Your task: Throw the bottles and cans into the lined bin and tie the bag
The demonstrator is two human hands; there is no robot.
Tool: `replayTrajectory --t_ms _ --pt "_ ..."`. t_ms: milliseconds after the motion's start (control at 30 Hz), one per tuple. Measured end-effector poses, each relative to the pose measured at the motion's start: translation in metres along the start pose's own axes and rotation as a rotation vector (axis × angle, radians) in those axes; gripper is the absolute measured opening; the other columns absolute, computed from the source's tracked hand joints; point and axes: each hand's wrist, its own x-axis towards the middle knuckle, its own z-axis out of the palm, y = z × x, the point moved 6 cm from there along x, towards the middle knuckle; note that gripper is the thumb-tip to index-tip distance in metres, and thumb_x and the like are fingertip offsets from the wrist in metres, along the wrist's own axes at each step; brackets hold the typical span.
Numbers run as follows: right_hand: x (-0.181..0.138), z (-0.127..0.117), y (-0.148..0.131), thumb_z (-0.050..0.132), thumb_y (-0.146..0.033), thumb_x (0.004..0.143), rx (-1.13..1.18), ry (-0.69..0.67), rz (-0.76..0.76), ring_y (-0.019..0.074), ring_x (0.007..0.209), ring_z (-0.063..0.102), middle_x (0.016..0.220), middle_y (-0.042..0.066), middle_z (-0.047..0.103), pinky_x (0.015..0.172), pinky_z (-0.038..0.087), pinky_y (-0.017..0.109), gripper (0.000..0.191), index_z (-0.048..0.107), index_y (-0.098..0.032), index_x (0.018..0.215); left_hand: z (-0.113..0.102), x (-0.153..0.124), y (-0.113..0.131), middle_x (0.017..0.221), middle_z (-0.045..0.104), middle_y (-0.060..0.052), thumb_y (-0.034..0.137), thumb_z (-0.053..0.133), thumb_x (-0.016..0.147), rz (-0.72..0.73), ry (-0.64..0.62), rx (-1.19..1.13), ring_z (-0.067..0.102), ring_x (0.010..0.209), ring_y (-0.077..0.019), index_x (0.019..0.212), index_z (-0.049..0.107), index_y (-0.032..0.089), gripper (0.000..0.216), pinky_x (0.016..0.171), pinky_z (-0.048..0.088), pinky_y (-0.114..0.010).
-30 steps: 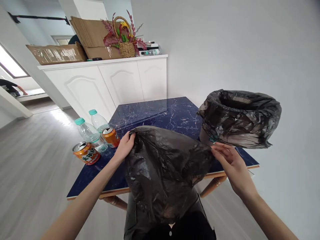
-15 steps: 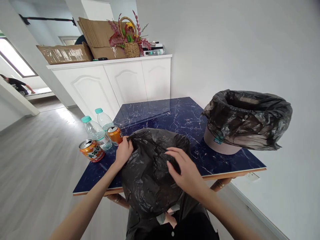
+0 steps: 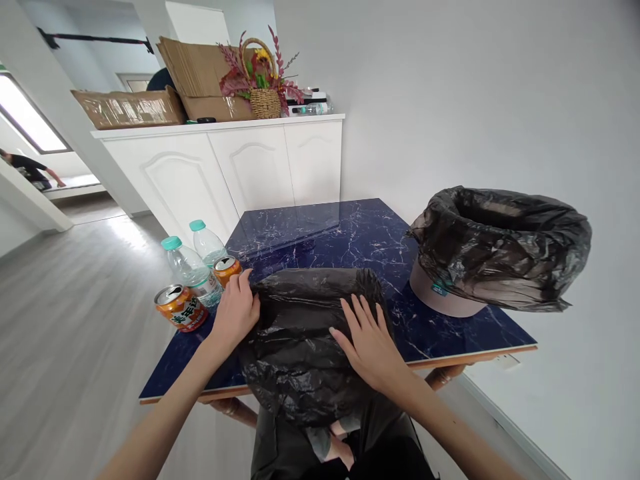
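Note:
A black plastic bag (image 3: 300, 340) lies spread over the table's near edge, its lower part hanging above my lap. My right hand (image 3: 373, 343) rests flat on the right side of the bag, fingers spread. At the bag's left edge is my left hand (image 3: 234, 313), its fingers stretched upward and apart from the thumb, which touches the plastic. Close to that hand stand two orange drink cans, a front can (image 3: 183, 308) and a rear can (image 3: 227, 270) partly behind my fingers. Two clear bottles with teal caps, a nearer bottle (image 3: 190, 267) and a farther bottle (image 3: 207, 241), stand beside them.
On the right of the blue marbled table (image 3: 320, 233) stands a pinkish bin (image 3: 443, 293) lined with a black bag (image 3: 500, 247). Behind is a white cabinet (image 3: 185, 173) bearing cardboard boxes (image 3: 130, 109) and a flower basket (image 3: 265, 102). A person (image 3: 30, 170) is at far left.
The bag has become flatter, with a straighter top edge. My left hand has loosened from its pinch on the bag's corner. My right hand has lowered flat onto the plastic.

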Motion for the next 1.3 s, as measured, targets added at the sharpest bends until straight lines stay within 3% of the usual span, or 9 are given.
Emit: replayTrajectory --t_ms 100,233,367,533,733,833,1000,1133,1300 --pt "-0.004 -0.011 -0.022 0.024 -0.064 0.114 0.06 0.049 -0.117 0.0315 0.171 0.017 0.182 0.01 0.023 0.138 0.019 0.06 0.077 0.031 -0.018 0.175 -0.02 -0.003 0.036 0.156 0.057 -0.02 0.022 0.049 0.104 0.36 0.048 -0.15 0.052 0.15 -0.0343 0.155 0.05 0.017 0.05 0.126 0.043 -0.055" --pt "0.006 -0.005 -0.041 0.025 -0.065 0.114 0.087 0.003 -0.182 0.0322 0.171 0.015 0.183 0.01 0.021 0.138 0.017 0.061 0.077 0.032 -0.02 0.175 0.002 -0.007 0.053 0.17 0.051 -0.008 0.04 0.049 0.113 0.641 -0.209 -0.208 0.034 0.166 -0.0294 0.165 0.046 0.028 0.053 0.136 0.028 -0.055" --pt "0.029 0.01 -0.019 0.025 -0.069 0.113 0.061 -0.074 -0.114 0.0351 0.171 0.014 0.183 0.013 0.018 0.137 0.012 0.065 0.079 0.033 -0.019 0.174 0.048 -0.004 0.016 0.177 0.039 -0.006 0.06 0.05 0.11 0.575 -0.357 -0.156 0.021 0.17 -0.0331 0.171 0.038 0.031 0.069 0.138 0.016 -0.062" --pt "0.034 0.002 -0.008 0.021 -0.07 0.112 0.145 -0.163 -0.08 0.0339 0.172 0.006 0.184 0.015 0.012 0.138 0.011 0.06 0.085 0.029 -0.014 0.175 0.08 -0.008 -0.014 0.18 0.031 -0.003 0.062 0.042 0.112 0.482 -0.359 -0.127 0.021 0.17 -0.0322 0.174 0.031 0.034 0.068 0.138 0.019 -0.06" --pt "-0.034 -0.015 -0.085 0.06 -0.081 0.096 0.215 -0.246 -0.683 0.0369 0.171 -0.004 0.186 0.011 0.005 0.136 -0.003 0.067 0.108 0.017 -0.027 0.178 0.093 -0.012 -0.014 0.18 0.032 -0.004 0.064 0.038 0.112 0.402 -0.256 -0.079 0.023 0.169 -0.0331 0.174 0.033 0.032 0.069 0.137 0.02 -0.06" --pt "-0.057 -0.001 -0.093 0.081 -0.048 0.092 0.115 -0.239 -0.745 0.0433 0.17 -0.004 0.185 0.015 0.005 0.131 -0.006 0.077 0.112 0.014 -0.027 0.178 0.096 -0.017 -0.013 0.179 0.035 -0.005 0.063 0.039 0.113 0.361 -0.214 -0.066 0.025 0.168 -0.0345 0.173 0.036 0.032 0.068 0.136 0.024 -0.062" --pt "-0.05 -0.001 -0.06 0.072 -0.015 0.089 0.017 -0.138 -0.543 0.0474 0.169 0.013 0.18 0.02 0.03 0.134 0.012 0.075 0.084 0.043 -0.011 0.168 0.078 -0.026 0.001 0.182 0.026 -0.008 0.059 0.037 0.114 0.314 -0.23 -0.132 0.018 0.17 -0.0352 0.173 0.034 0.027 0.067 0.136 0.021 -0.064" --pt "-0.039 -0.036 -0.036 0.056 -0.003 0.089 0.16 -0.024 -0.429 0.0334 0.161 0.043 0.155 0.012 0.067 0.134 0.034 0.058 0.055 0.071 -0.016 0.14 0.042 -0.031 0.017 0.182 0.026 -0.004 0.046 0.029 0.118 0.424 -0.304 -0.362 0.016 0.171 -0.0259 0.167 0.045 0.027 0.055 0.14 0.014 -0.058" --pt "-0.039 -0.085 -0.009 0.046 -0.015 0.097 0.399 -0.032 -0.17 0.0259 0.102 0.081 0.112 0.006 0.084 0.086 0.066 0.039 0.043 0.077 -0.027 0.125 0.013 -0.043 0.001 0.166 0.057 -0.002 0.044 0.02 0.117 0.43 -0.406 -0.533 0.037 0.165 -0.0248 0.152 0.064 0.03 0.057 0.139 0.023 -0.057"
